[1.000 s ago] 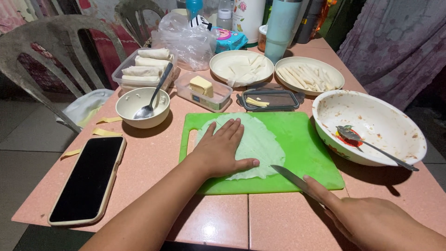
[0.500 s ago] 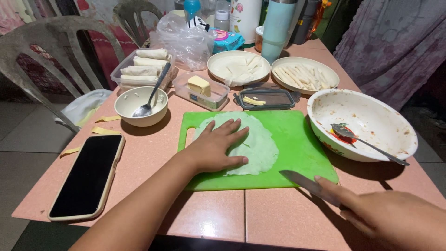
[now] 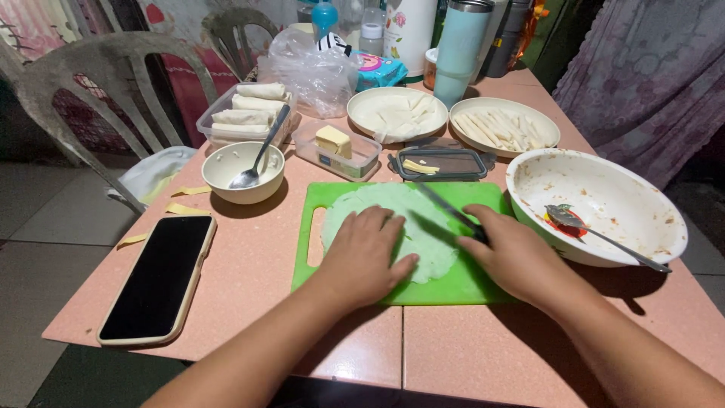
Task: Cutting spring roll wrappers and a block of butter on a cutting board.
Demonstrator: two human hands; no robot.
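On the pink table (image 3: 226,257), centre: green cutting board (image 3: 483,283) bearing one round, thin, pale wrapper sheet (image 3: 423,242). Left hand (image 3: 362,253): flat on the sheet's near-left part, fingers spread, pressing down. Right hand (image 3: 513,253): closed around the handle of a knife (image 3: 445,208), blade lying across the sheet and pointing away toward the far edge of the board. Right of board: large white bowl (image 3: 642,242), smeared, with a spoon inside. Left: black phone (image 3: 158,278), face up; small cream bowl (image 3: 242,189) with a spoon. Beyond board: clear tub of butter (image 3: 334,141), plate of cut strips (image 3: 504,128), plate of folded wrappers (image 3: 396,112), container of finished rolls (image 3: 245,113).
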